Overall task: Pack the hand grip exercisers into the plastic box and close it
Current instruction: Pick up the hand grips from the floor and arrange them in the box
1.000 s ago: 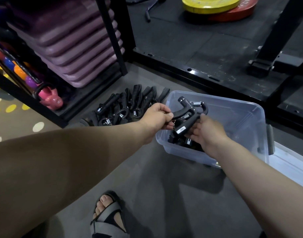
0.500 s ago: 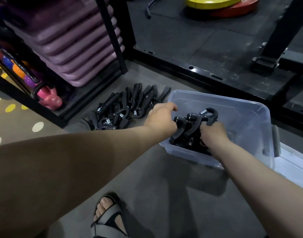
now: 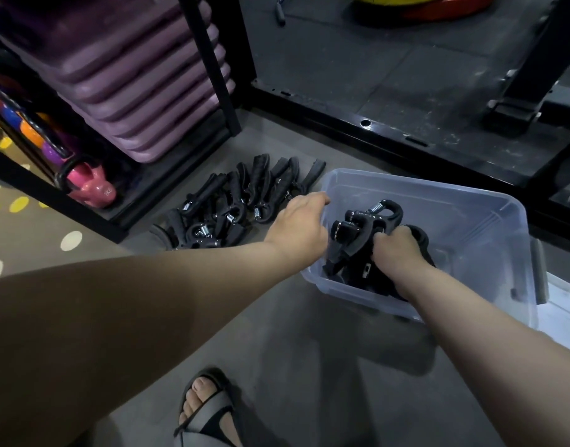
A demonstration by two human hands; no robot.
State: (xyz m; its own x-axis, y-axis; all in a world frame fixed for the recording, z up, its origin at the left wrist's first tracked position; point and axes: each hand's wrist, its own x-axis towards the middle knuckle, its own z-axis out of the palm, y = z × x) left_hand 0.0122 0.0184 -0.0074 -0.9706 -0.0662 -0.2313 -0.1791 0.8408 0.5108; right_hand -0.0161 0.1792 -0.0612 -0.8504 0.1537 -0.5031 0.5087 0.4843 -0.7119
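Floor [image 3: 286, 356]: grey, gym.
Box [image 3: 477, 253]: one, open.
Loose exercisers [image 3: 241, 201]: centre, count unclear.
Left hand [image 3: 298, 225]: relaxed, empty.
Right hand [image 3: 398, 250]: grips boxed exercisers [image 3: 357, 229].

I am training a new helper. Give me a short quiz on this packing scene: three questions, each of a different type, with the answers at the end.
1. True or false: the plastic box already has its lid on.
2. What does the right hand hold?
A. a water bottle
B. black exercisers inside the box
C. a towel
3. Fill the gap: the pile of exercisers not yet packed lies on the floor, on the person's ____ side of the box.

Key: 1 false; 2 B; 3 left.
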